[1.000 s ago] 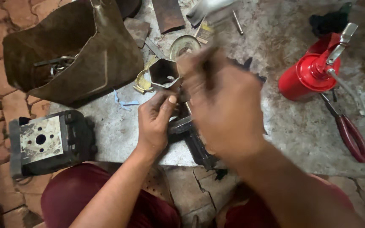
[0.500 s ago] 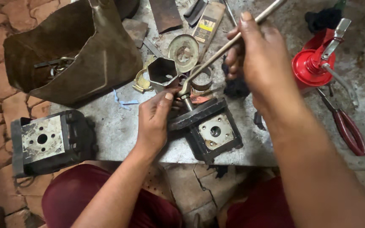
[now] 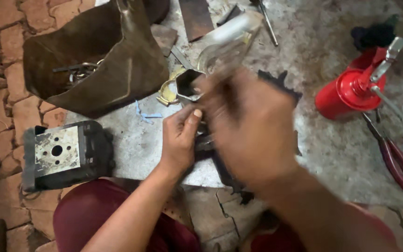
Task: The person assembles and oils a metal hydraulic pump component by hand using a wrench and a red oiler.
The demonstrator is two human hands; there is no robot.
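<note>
head view: left hand (image 3: 179, 140) pinches dark pump block (image 3: 220, 161) under blurred right hand (image 3: 250, 126), grip unclear.

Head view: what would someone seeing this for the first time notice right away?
The blurred right hand fills the middle, swinging a pale metal bar above the dark block that the left hand steadies on the grey slab. At far right stands a bright red oil can with red-handled pliers below it. At left, a dark metal housing sits on the brick floor.
</note>
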